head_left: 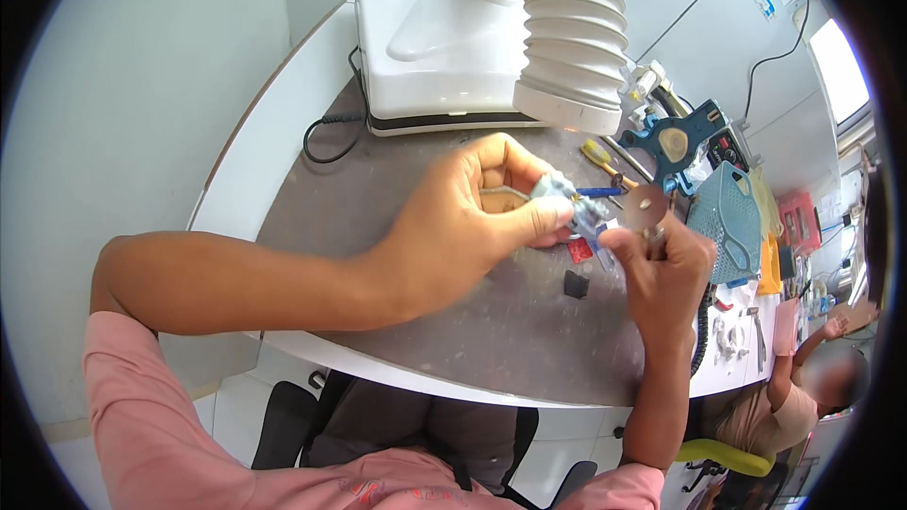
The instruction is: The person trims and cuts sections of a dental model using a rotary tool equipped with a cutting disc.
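Note:
My left hand [482, 217] pinches a small pale blue-grey piece [553, 187], shaped like a dental plaster cast, between thumb and fingers above the bench. My right hand [666, 260] is closed around a rotary tool, its body mostly hidden by my fingers. A thin brown disc [642, 206] with a bright centre sits at the tool's tip, just right of the piece. Whether disc and piece touch, I cannot tell. Below the hands, a small red piece [579, 250] and a dark square block [575, 284] lie on the brown benchtop [491, 331].
At the back stands a white extraction box [439, 57] with a ribbed hose [576, 38] bending down over the bench. A blue articulator-like frame [675, 142], a toothbrush [600, 156] and a teal basket [723, 222] crowd the right. Another person [775, 397] sits far right.

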### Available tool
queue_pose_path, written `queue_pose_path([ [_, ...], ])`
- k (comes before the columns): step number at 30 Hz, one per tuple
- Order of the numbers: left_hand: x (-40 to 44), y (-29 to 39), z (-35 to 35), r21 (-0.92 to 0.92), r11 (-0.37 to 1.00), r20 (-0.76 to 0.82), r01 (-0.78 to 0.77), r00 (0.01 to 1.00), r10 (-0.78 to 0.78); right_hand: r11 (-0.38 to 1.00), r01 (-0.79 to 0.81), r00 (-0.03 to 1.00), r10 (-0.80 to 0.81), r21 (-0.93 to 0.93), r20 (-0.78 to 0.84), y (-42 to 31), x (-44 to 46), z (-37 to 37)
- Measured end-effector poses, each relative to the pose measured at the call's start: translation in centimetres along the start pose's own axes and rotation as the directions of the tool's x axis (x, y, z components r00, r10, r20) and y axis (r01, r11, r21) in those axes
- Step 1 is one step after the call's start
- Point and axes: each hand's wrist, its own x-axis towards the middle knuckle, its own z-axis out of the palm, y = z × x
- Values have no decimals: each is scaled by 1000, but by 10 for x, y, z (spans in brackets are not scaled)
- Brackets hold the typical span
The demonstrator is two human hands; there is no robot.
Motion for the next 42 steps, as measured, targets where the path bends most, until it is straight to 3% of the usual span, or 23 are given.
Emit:
queue_pose_path([
  [2, 1, 4, -2, 67, 998, -36, -11, 999, 13, 984, -138, 990, 142, -111, 21, -1, 5, -6],
  [5, 6, 1, -6, 175, 983, -92, -51, 993, 68, 973, -216, 976, 218, -82, 9, 4, 9, -6],
  [9, 5, 2, -4, 131, 991, -169, -3, 985, 25, 982, -178, 977, 169, 57, 130, 6, 9, -7],
  [12, 7, 1, -8, 79, 997, -155, -8, 988, 20, 981, -75, 961, 24, 177, 277, -4, 8, -2],
  [15, 7, 1, -5, 62, 998, -217, -16, 976, 29, 984, 24, 943, -81, 175, 323, 0, 6, 4],
  [19, 6, 2, -4, 11, 1000, -249, -16, 968, 18, 983, -62, 959, 11, 172, 284, 4, 5, 0],
  [20, 7, 2, -5, 14, 1000, -230, -4, 973, 7, 983, -59, 959, 8, 172, 284, 3, 6, -3],
  [22, 7, 3, -7, 18, 1000, -211, 8, 977, -4, 938, -299, 949, 273, 176, 156, 0, 9, -12],
  [24, 7, 6, -7, 51, 998, -59, 48, 997, -45, 910, -341, 940, 323, 237, 113, 2, 8, -15],
  [25, 7, 4, -5, 51, 998, -55, 46, 998, -43, 876, -376, 925, 373, 301, 71, 3, 8, -16],
  [27, 6, 0, -1, 83, 994, -11, -70, 997, 71, 877, -379, 924, 373, 294, 78, -3, 7, -18],
  [29, 5, -1, -2, 92, 994, 18, -56, 998, 55, 803, -423, 903, 415, 419, 115, -14, 5, -15],
  [36, 2, 3, 2, 55, 998, 105, -12, 994, 6, 781, -416, 908, 388, 467, 159, -25, 0, -14],
  [42, 0, 4, 2, 75, 997, 88, -24, 996, 17, 798, -433, 901, 375, 418, 218, -21, -3, -14],
])
